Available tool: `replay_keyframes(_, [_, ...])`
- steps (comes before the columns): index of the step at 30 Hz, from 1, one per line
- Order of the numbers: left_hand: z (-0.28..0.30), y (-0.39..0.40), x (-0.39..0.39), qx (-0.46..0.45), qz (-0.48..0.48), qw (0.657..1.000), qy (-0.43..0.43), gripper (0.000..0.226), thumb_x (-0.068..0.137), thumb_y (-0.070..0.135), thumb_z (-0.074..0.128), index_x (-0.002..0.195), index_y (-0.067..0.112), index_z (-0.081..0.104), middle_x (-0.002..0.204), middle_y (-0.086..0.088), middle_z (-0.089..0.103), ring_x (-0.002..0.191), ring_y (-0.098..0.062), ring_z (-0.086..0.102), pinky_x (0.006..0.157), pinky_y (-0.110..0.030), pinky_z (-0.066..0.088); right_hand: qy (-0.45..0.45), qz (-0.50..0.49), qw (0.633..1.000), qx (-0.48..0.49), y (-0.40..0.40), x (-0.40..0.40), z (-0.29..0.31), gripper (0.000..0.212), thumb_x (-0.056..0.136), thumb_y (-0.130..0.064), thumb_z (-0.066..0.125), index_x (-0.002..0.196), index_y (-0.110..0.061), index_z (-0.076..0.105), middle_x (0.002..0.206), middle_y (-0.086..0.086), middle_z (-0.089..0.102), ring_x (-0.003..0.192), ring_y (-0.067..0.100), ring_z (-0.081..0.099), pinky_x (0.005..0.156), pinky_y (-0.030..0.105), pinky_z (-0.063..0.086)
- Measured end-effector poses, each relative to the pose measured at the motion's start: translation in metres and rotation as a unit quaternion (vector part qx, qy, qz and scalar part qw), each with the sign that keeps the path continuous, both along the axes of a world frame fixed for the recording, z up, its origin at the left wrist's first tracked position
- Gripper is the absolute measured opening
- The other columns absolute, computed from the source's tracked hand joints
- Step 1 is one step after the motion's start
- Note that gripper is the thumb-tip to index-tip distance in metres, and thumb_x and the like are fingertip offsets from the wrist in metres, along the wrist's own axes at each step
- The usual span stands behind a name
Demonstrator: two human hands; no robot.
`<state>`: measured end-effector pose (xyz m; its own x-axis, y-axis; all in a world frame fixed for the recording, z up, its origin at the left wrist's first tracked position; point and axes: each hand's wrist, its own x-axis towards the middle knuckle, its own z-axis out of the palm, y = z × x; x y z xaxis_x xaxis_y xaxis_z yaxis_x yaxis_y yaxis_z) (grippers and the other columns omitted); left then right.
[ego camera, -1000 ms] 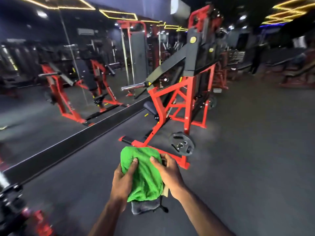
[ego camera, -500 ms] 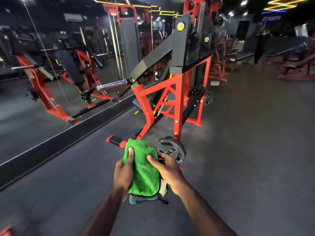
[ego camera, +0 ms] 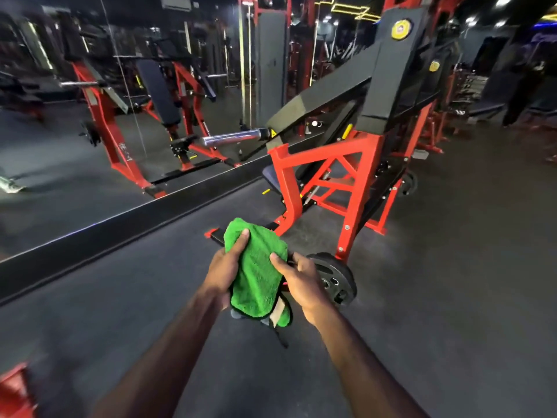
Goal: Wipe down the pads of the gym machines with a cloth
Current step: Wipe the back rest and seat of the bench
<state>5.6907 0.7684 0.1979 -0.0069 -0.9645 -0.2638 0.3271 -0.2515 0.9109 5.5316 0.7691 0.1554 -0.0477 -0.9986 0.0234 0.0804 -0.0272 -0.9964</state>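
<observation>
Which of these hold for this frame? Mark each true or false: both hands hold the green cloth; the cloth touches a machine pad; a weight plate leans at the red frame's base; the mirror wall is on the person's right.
1. Both the left hand and right hand hold the green cloth. True.
2. The cloth touches a pad. False: it is held apart from the red machine.
3. A weight plate leans at the frame's base. True.
4. The mirror wall is on the right. False: on the left.
</observation>
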Motion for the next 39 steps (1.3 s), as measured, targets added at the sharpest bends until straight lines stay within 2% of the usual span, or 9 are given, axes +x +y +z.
replay_keyframes(7, [-0.01,-0.114,0.096,0.007,0.041,0.999,0.01,0.063,0.087,0.062,0.069,0.118,0.007,0.074,0.111,-0.018,0.076,0.104,-0.034,0.074,0.099,-0.054,0.055,-0.017,0.04,0.999,0.021,-0.12,0.103,-0.004,0.026,0.088,-0.028,0.081,0.105,-0.009,0.077,0.107,0.014,0.078,0.109,0.037,0.072,0.101,0.058,0.054])
replay_keyframes(10, [0.001,-0.166,0.15,0.018,0.018,0.995,0.092,0.069,0.089,0.061,0.064,0.129,0.006,0.069,0.127,-0.022,0.069,0.12,-0.038,0.066,0.109,-0.057,0.047,-0.038,0.036,0.998,0.03,-0.176,0.161,0.01,0.034,0.082,-0.029,0.085,0.098,-0.003,0.072,0.102,0.018,0.077,0.095,0.032,0.071,0.093,0.05,0.056])
replay_keyframes(14, [0.005,-0.231,0.227,0.017,0.005,0.987,0.162,0.062,0.096,0.053,0.053,0.133,0.005,0.065,0.13,-0.021,0.067,0.123,-0.036,0.064,0.11,-0.052,0.046,-0.066,0.042,0.996,0.046,-0.25,0.236,0.015,0.009,0.095,-0.019,0.075,0.092,-0.011,0.072,0.096,0.01,0.077,0.091,0.022,0.068,0.087,0.039,0.055])
replay_keyframes(18, [-0.001,-0.286,0.286,0.034,0.009,0.984,0.174,0.065,0.096,0.06,0.054,0.134,0.009,0.066,0.131,-0.017,0.068,0.122,-0.033,0.065,0.108,-0.052,0.047,-0.026,0.013,0.999,0.02,-0.321,0.297,0.013,0.039,0.082,-0.048,0.076,0.086,-0.009,0.072,0.085,0.006,0.069,0.08,0.019,0.058,0.075,0.039,0.048])
replay_keyframes(23, [-0.025,-0.352,0.348,0.046,0.062,0.976,0.206,0.059,0.1,0.055,0.049,0.13,0.008,0.067,0.128,-0.017,0.07,0.115,-0.033,0.069,0.102,-0.051,0.05,-0.015,0.044,0.999,-0.018,-0.403,0.37,-0.001,0.038,0.093,-0.041,0.072,0.08,-0.007,0.061,0.073,0.001,0.053,0.07,0.014,0.045,0.062,0.033,0.037])
replay_keyframes(26, [-0.039,-0.403,0.397,0.054,0.113,0.969,0.214,0.051,0.099,0.041,0.047,0.13,0.006,0.067,0.125,-0.019,0.071,0.106,-0.034,0.072,0.095,-0.048,0.052,-0.03,0.082,0.996,-0.019,-0.463,0.422,-0.015,0.033,0.096,-0.038,0.072,0.079,-0.012,0.061,0.073,0.001,0.05,0.071,0.016,0.041,0.064,0.036,0.035])
replay_keyframes(30, [-0.042,-0.487,0.463,0.06,0.141,0.969,0.193,0.049,0.103,0.042,0.046,0.127,0.005,0.068,0.12,-0.018,0.073,0.099,-0.032,0.075,0.089,-0.047,0.053,-0.079,0.142,0.987,0.012,-0.555,0.491,-0.024,0.041,0.094,-0.044,0.071,0.097,-0.003,0.069,0.092,0.008,0.07,0.087,0.02,0.059,0.079,0.04,0.049])
replay_keyframes(32, [-0.037,-0.541,0.493,0.07,0.144,0.971,0.176,0.052,0.103,0.047,0.046,0.126,0.006,0.068,0.123,-0.018,0.072,0.105,-0.031,0.073,0.094,-0.049,0.053,-0.095,0.176,0.979,0.035,-0.615,0.528,-0.023,0.054,0.09,-0.051,0.073,0.103,0.002,0.067,0.097,0.012,0.07,0.092,0.022,0.06,0.083,0.041,0.049])
replay_keyframes(39, [-0.028,-0.685,0.579,0.066,0.202,0.968,0.134,0.059,0.102,0.055,0.049,0.132,0.007,0.066,0.127,-0.018,0.07,0.12,-0.033,0.066,0.108,-0.053,0.048,-0.119,0.244,0.957,0.106,-0.765,0.627,-0.015,0.052,0.087,-0.047,0.078,0.107,0.001,0.073,0.116,0.028,0.072,0.099,0.03,0.067,0.092,0.046,0.055])
